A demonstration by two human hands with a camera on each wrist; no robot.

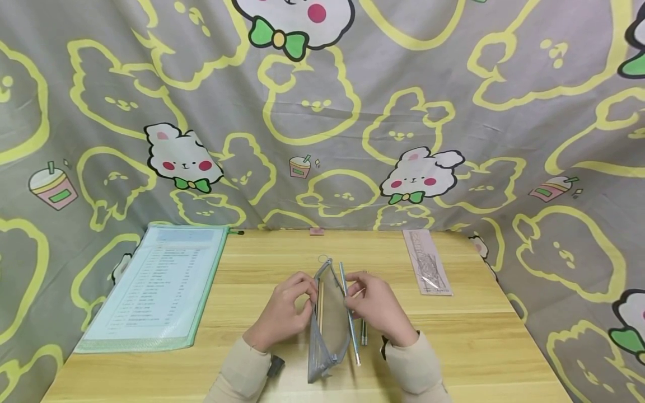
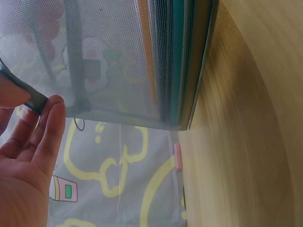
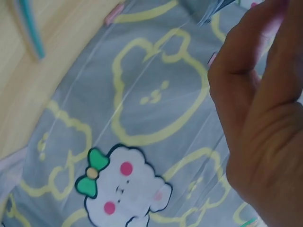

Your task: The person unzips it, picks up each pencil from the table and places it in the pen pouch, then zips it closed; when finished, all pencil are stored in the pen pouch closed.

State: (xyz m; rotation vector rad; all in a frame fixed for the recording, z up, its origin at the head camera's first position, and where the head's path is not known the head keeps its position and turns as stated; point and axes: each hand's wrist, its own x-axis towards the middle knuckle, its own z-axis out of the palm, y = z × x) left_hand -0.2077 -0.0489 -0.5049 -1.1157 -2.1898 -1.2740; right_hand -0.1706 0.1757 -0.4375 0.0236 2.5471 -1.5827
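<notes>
A grey mesh pencil case [image 1: 314, 364] stands on its edge with its mouth spread apart. My left hand [image 1: 286, 309] pinches the left rim of the opening; the left wrist view shows thumb and fingers on the dark edge [image 2: 36, 100]. Through the mesh, an orange-brown pencil [image 2: 147, 56] and other long items show inside. My right hand [image 1: 375, 305] pinches a blue pencil [image 1: 355, 336] at the right rim, its white eraser end toward me. Whether those fingers also grip the rim is hard to tell. In the right wrist view the right hand's [image 3: 262, 104] fingertips are cut off.
More pencils [image 1: 364, 333] lie on the table under my right hand. A green-edged document pouch [image 1: 151, 285] with a printed sheet lies at the left. A flat pinkish packet [image 1: 427, 263] lies at the back right. A patterned grey curtain [image 1: 322, 129] encloses the table [image 1: 484, 347].
</notes>
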